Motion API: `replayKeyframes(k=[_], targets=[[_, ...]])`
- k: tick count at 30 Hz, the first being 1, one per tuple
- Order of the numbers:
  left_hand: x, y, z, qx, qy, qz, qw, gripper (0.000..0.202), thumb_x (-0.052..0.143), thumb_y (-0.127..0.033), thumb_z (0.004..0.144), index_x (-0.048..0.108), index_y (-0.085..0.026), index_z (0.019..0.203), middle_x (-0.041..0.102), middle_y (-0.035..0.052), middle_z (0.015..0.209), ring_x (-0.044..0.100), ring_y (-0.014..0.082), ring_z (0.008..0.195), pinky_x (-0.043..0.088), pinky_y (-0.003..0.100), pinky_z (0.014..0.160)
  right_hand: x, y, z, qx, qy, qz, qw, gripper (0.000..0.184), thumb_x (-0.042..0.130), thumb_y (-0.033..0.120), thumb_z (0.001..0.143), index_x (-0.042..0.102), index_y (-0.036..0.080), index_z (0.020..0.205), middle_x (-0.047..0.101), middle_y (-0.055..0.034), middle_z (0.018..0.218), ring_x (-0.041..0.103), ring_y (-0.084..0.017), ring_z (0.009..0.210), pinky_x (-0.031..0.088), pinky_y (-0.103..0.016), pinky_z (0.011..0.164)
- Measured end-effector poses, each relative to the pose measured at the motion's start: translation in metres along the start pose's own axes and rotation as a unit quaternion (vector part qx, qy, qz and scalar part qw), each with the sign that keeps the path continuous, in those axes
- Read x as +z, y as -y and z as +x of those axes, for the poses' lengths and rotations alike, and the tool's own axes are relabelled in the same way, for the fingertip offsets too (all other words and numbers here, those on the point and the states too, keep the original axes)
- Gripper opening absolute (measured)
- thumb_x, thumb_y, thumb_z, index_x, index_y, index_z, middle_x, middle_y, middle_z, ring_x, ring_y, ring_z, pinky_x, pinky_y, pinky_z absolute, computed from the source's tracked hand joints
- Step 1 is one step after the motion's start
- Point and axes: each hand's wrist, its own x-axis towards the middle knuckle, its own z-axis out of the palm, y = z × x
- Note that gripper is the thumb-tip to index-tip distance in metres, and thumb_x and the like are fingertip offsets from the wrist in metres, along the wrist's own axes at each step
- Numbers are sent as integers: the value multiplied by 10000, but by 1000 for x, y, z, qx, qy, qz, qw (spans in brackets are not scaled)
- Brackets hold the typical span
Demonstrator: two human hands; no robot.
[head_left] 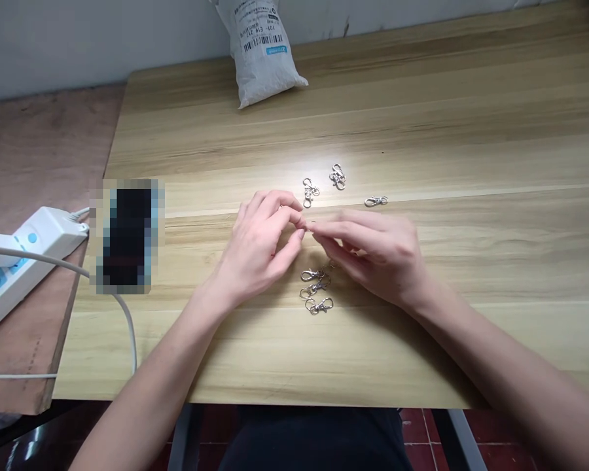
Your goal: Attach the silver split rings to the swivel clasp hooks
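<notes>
Over the middle of the table, my left hand (264,241) and my right hand (380,252) meet at their fingertips. Both are closed in a pinch around a small metal ring (312,223), which the fingers mostly hide. Just below the hands lies a column of silver swivel clasps with rings, among them an upper clasp (313,275), a middle clasp (315,287) and a lower clasp (319,305). Beyond my fingers are a small group of clasps (309,192), another tangled group (338,176) and a single clasp (375,201) off to the right.
A white plastic parcel (265,65) with a printed label sits at the back against the wall. On the left is a blurred-out dark device (127,235). A white power strip (34,261) and its cables rest on the adjoining brown surface (39,144).
</notes>
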Motion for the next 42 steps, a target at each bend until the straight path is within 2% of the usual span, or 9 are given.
replayKeyframes(k=[5, 8, 12, 17, 21, 25, 29, 36, 42], targets=[[-1, 3, 0, -5, -27, 53, 998, 60, 524, -169, 884, 565, -192, 920, 589, 80, 1201, 497, 270, 1188, 392, 451, 977, -2, 7, -1, -18, 101, 88, 991, 139, 543, 80, 793, 648, 168, 809, 681, -50, 832, 554, -119, 621, 396, -256, 548], [-1, 1, 0, 16, -48, 58, 997, 59, 537, -169, 880, 570, -200, 919, 593, 82, 1213, 492, 270, 1218, 397, 444, 983, -3, 3, -2, 58, 52, 101, 992, 127, 533, 89, 794, 618, 183, 807, 616, -4, 719, 459, -94, 533, 358, -252, 514], [0, -5, 1, 69, -82, 55, 993, 55, 550, -170, 879, 562, -210, 916, 603, 79, 1222, 490, 264, 1241, 404, 441, 995, -3, -3, 0, 150, 36, 131, 979, 215, 600, 232, 863, 598, 190, 1074, 601, -20, 888, 416, -79, 537, 367, -250, 523], [1, -10, 2, 102, -135, 56, 984, 59, 558, -179, 877, 553, -222, 916, 613, 67, 1213, 508, 258, 1229, 418, 434, 994, -2, -3, 4, 147, 93, 232, 957, 233, 471, 291, 969, 598, 171, 815, 549, -12, 766, 467, -112, 650, 382, -261, 597], [0, -11, 2, 84, -120, 61, 987, 65, 544, -183, 886, 556, -237, 919, 607, 51, 1229, 491, 259, 1248, 399, 443, 1014, -4, -2, 3, 192, 100, 277, 936, 213, 510, 312, 961, 635, 170, 863, 570, 5, 729, 464, -99, 612, 369, -244, 549], [-2, -10, 1, 55, -94, 65, 992, 79, 539, -183, 888, 566, -245, 930, 589, 48, 1265, 455, 282, 1288, 361, 472, 1040, -3, -2, 3, 220, 13, 238, 946, 133, 626, 299, 892, 692, 184, 896, 657, -7, 738, 540, -111, 604, 405, -249, 524], [-1, -8, 1, 48, -71, 67, 994, 80, 533, -181, 891, 568, -237, 936, 576, 64, 1283, 429, 288, 1315, 352, 476, 1043, 0, 1, 3, 171, -61, 184, 966, 40, 655, 222, 857, 677, 189, 852, 675, -21, 756, 567, -123, 619, 424, -259, 518], [1, -6, 0, 38, -61, 77, 994, 75, 517, -194, 898, 570, -232, 935, 558, 69, 1311, 420, 294, 1319, 345, 480, 1038, -9, 2, -1, -65, 82, -48, 993, 116, 534, 162, 870, 604, 205, 788, 674, -56, 897, 542, -145, 676, 382, -289, 544], [2, -5, 0, 37, -64, 81, 994, 71, 508, -193, 902, 564, -222, 935, 568, 78, 1291, 429, 298, 1313, 350, 482, 1038, -14, 5, 2, -138, 97, -142, 975, 230, 484, 143, 887, 530, 212, 672, 656, -28, 752, 450, -146, 608, 285, -307, 488]])
